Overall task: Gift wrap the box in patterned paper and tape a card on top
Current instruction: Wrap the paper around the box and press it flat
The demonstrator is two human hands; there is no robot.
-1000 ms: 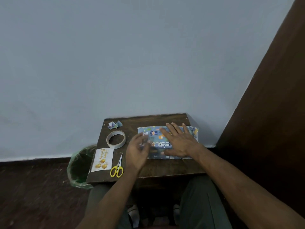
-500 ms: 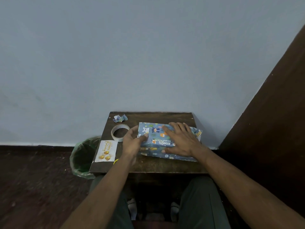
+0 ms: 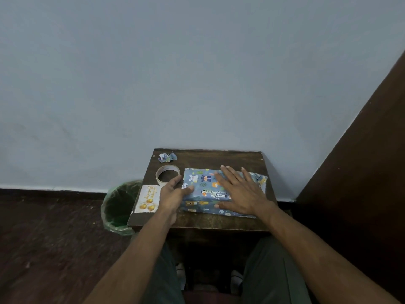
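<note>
Flat and spread, your right hand [image 3: 240, 194] is pressing down on top of the wrapped box [image 3: 206, 194], fingers straight, nothing pinched. Your left hand [image 3: 173, 194] sits at the box's 9 o'clock end with loosely bent fingers, thumb touching the paper edge there; can't tell if it's actually gripping anything, looks more like touching.

Near to far: your knees, then the small wooden table [image 3: 219, 222] with the box in the middle of it. At 9 o'clock from the box the birthday card [image 3: 149, 199] lies on the table's left edge, not on the box yet. At about 10 o'clock is the tape roll [image 3: 167, 174], just beside your left fingertips, and further back a crumpled paper scrap [image 3: 167, 156].

I'd say the wrap is mostly done, though the right end's paper looks loose. Left to do: finish the ends and tape the card on.
</note>
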